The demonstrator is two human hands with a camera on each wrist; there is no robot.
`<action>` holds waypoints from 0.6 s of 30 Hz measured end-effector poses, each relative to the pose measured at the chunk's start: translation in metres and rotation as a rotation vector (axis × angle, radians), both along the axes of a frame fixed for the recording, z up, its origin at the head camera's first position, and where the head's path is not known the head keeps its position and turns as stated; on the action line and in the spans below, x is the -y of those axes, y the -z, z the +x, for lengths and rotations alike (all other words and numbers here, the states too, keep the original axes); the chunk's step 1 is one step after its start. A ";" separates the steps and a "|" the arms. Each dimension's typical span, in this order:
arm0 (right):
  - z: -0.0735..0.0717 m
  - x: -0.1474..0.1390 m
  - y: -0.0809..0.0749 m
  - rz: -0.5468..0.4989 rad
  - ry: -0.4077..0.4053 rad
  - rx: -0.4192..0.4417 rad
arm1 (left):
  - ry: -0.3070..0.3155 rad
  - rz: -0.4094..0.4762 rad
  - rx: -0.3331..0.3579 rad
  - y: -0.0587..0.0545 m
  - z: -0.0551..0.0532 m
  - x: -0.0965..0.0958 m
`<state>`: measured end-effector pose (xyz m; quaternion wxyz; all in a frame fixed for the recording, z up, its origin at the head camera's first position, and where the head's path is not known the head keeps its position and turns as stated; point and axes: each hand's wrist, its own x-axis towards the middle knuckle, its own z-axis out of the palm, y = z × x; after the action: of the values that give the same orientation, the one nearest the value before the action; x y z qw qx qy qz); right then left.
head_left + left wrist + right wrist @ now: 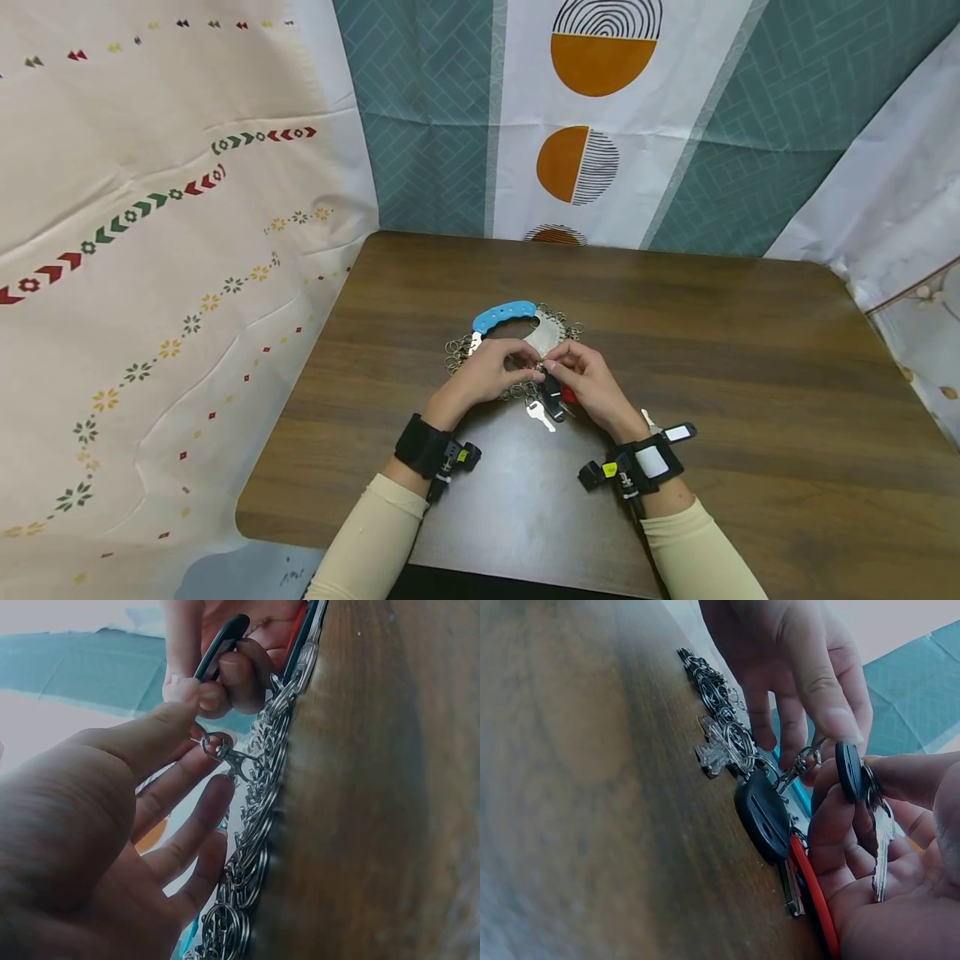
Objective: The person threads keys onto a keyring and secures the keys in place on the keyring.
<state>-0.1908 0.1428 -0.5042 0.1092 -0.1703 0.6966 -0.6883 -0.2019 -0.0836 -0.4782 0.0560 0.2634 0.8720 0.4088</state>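
My left hand [491,367] pinches a small key ring [210,741] between thumb and index finger, its other fingers spread. That ring joins a metal swivel clasp [234,759] linked to the chain of rings below. My right hand [594,390] holds a black-headed key [849,772] close to the left thumb tip; a silver key [880,847] hangs beside its palm. Below the hands, another black-headed key [763,814], a red-edged piece [815,896] and a silver key [540,414] lie by the rings. The hands hide part of the round key holder.
The round key holder has a blue grip [504,314] and many small metal rings [456,354] along its edge. It lies on a brown wooden table [735,375]. Patterned cloths [427,133] hang behind and at the sides.
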 end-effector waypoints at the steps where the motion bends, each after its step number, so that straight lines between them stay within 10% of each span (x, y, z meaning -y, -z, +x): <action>1: 0.000 0.000 -0.001 0.001 0.003 0.000 | 0.004 0.004 0.006 -0.001 0.000 0.000; 18: 0.005 -0.002 -0.006 0.105 0.037 -0.058 | 0.058 -0.061 0.018 -0.011 0.000 -0.004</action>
<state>-0.1859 0.1448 -0.4978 0.0852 -0.1714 0.7378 -0.6473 -0.2023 -0.0801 -0.4671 0.0836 0.2833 0.8755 0.3825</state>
